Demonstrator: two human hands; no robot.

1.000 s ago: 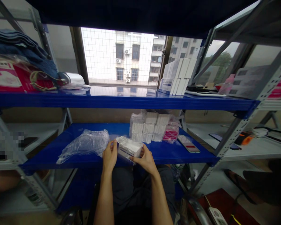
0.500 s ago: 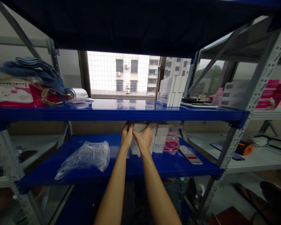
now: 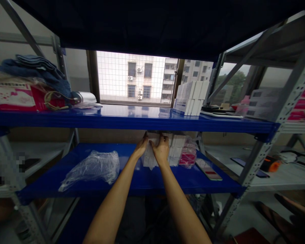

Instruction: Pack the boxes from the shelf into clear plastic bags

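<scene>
On the middle blue shelf (image 3: 132, 184), white boxes (image 3: 176, 151) stand stacked in a block beneath the upper shelf. My left hand (image 3: 141, 146) grips the left side of the stack, its fingertips partly hidden behind the boxes. My right hand (image 3: 161, 150) holds the upper boxes a little further right, with the thumb pointing left and the fingers curled over them. White box faces show between my two hands. Crumpled clear plastic wrap (image 3: 95, 167) lies left of my left forearm. Right of the stack sits a pink package in clear plastic (image 3: 188, 156).
A phone (image 3: 208, 169) lies near the shelf's right side. On the upper blue shelf (image 3: 132, 120) stand more white boxes (image 3: 191, 98), a red-and-white carton (image 3: 14, 96) and folded blue cloth (image 3: 38, 71). A perforated metal post (image 3: 277, 118) rises at the right.
My hands have shifted slightly right along the top of the stack, and my forearms have spread apart. The view has moved a little. The boxes look unmoved.
</scene>
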